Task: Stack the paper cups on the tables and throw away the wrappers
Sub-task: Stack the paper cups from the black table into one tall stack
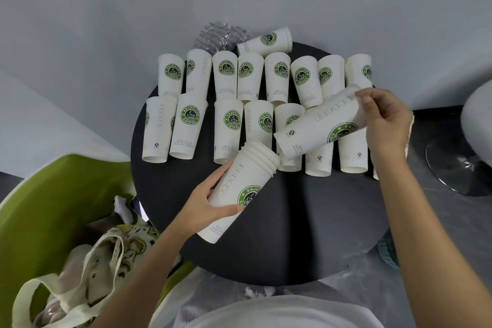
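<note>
1. My left hand [210, 205] grips a tilted stack of nested white paper cups with green logos [234, 194] above the round black tabletop [306, 221].
2. My right hand [386, 120] pinches one tilted single white paper cup [319, 128] just beyond the stack.
3. Two rows of matching upturned cups [229, 125] stand behind on the tabletop; a crumpled clear plastic wrapper [221, 37] lies at its far edge.

The right edge cuts off the white curved seat [478, 112], the left edge the green plastic chair [40, 208], the right forearm [395, 194] hides most of one upright white paper cup [375, 173], and the cups' grey print [226, 148] is unreadably small.
</note>
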Demonstrator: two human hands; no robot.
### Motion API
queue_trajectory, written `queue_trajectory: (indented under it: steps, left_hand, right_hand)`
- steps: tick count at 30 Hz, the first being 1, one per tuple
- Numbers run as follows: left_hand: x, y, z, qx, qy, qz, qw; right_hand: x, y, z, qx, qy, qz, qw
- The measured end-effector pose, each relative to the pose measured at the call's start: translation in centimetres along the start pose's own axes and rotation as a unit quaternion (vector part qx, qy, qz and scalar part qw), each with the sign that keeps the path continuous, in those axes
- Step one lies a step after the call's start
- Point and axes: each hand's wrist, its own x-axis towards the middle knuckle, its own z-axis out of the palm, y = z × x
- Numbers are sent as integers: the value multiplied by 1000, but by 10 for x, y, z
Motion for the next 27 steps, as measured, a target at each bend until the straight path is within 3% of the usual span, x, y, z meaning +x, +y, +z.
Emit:
queue_trajectory:
  steps: [10,20,27]
  left_hand:
    - [-3,-2,-16,13,-10,-1,1000]
    - [-3,5,-16,1,-16,11,1000]
    - [-5,8,-12,-20,5,24,1000]
  right_hand:
    - [-4,6,42,-1,2,15,1000]
    - [-35,7,81,17,-177,28,984]
    - [-61,1,106,22,-255,57,965]
